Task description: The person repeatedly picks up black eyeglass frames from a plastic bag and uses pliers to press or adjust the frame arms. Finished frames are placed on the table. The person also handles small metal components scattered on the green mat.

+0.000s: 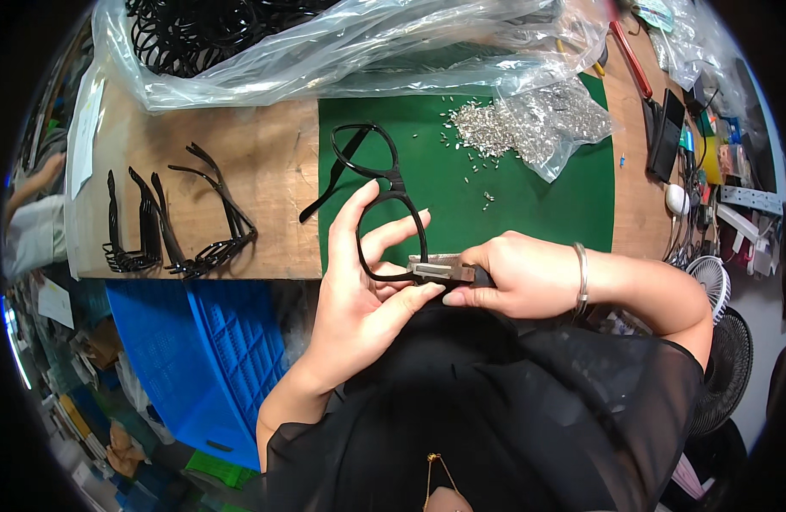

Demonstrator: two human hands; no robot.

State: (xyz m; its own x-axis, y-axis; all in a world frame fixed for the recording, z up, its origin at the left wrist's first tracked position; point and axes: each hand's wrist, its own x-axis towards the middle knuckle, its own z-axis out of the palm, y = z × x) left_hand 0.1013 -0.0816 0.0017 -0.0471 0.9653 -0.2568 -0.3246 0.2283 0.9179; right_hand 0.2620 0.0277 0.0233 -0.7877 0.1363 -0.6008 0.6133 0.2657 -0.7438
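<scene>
My left hand [356,299] holds a black eyeglass frame [395,182] over the front of a green mat [461,205]. Its fingers reach through and behind the nearer rim, with the thumb close to the frame's corner. One temple arm of the frame stretches out at the far left end. In my right hand [525,277] is a pair of metal-jawed pliers [444,270], its jaws at the frame's near corner. The handles are mostly covered by my fingers, and what exactly the jaws grip is too small to tell.
Small silvery metal pieces [478,128] spill from a clear bag [548,128] on the mat. Several black eyeglass frames [214,256] stand at left on the wooden table [278,171]. A large plastic bag [342,72] of black parts lies behind; a blue crate [167,358] stands below left.
</scene>
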